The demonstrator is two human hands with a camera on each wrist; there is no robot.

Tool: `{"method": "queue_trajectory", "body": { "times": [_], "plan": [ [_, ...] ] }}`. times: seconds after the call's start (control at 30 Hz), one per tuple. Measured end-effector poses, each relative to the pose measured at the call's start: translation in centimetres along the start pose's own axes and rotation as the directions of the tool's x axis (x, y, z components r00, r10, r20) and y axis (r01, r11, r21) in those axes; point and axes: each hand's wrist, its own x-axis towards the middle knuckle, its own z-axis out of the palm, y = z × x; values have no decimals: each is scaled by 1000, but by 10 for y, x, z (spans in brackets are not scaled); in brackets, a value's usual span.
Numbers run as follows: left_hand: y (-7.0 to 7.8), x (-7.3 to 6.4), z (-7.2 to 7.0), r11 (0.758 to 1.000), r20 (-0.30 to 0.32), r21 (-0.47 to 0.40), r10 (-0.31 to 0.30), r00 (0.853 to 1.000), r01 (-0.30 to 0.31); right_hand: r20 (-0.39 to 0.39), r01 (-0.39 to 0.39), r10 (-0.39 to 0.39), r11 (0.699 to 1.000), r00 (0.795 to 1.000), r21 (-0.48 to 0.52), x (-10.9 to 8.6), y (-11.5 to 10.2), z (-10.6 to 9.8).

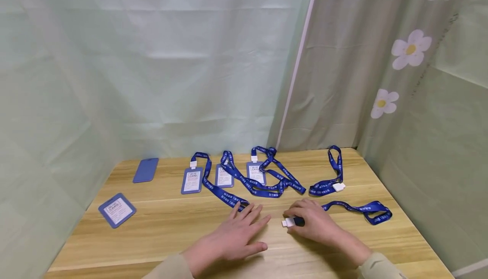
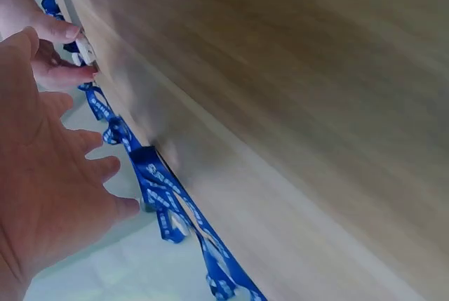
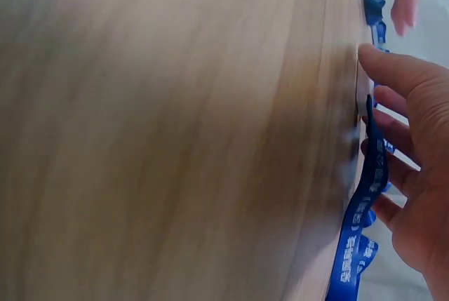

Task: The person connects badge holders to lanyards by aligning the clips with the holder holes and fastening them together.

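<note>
My right hand (image 1: 316, 223) pinches the white clip (image 1: 288, 222) of a blue lanyard between thumb and fingers, low over the wooden table. From under that hand the lanyard's printed strap (image 1: 375, 208) trails off to the right and ends in a loop. In the right wrist view the same strap (image 3: 358, 217) runs past the fingers. My left hand (image 1: 238, 236) is palm down with its fingers spread and nothing held. Its fingertips overlap the end of another blue lanyard (image 1: 225, 196) in the head view.
Three card holders with lanyards lie along the back: a left one (image 1: 192, 180), a middle one (image 1: 224, 175) and a right one (image 1: 256, 173). A loose lanyard (image 1: 325, 186) is at back right. Two card holders without straps, one blue-backed (image 1: 146, 170) and one card-side up (image 1: 117, 210), lie left. Curtains (image 1: 190, 67) surround the table.
</note>
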Motion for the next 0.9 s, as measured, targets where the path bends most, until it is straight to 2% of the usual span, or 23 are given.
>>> {"method": "queue_trajectory", "body": {
  "times": [0.2, 0.37, 0.57, 0.73, 0.9],
  "plan": [
    [-14, -21, 0, 997, -3, -46, -57, 998, 57, -5, -23, 23, 999, 1000, 22, -10, 7, -4],
    [-29, -39, 2, 991, -4, -69, -116, 993, 116, -19, -32, 33, 997, 999, 77, -15, 11, 1],
    [-48, -55, -1, 980, -51, -64, -191, 980, 188, -3, -32, 33, 989, 999, 142, -13, 9, 7],
    [-65, -67, -2, 964, -107, -37, -266, 958, 263, 8, -36, 35, 983, 999, 179, -10, 3, 10],
    [-90, -87, 0, 936, -175, -29, -349, 921, 350, -2, -27, 27, 982, 1000, 187, -8, -1, 12]
  ]
}}
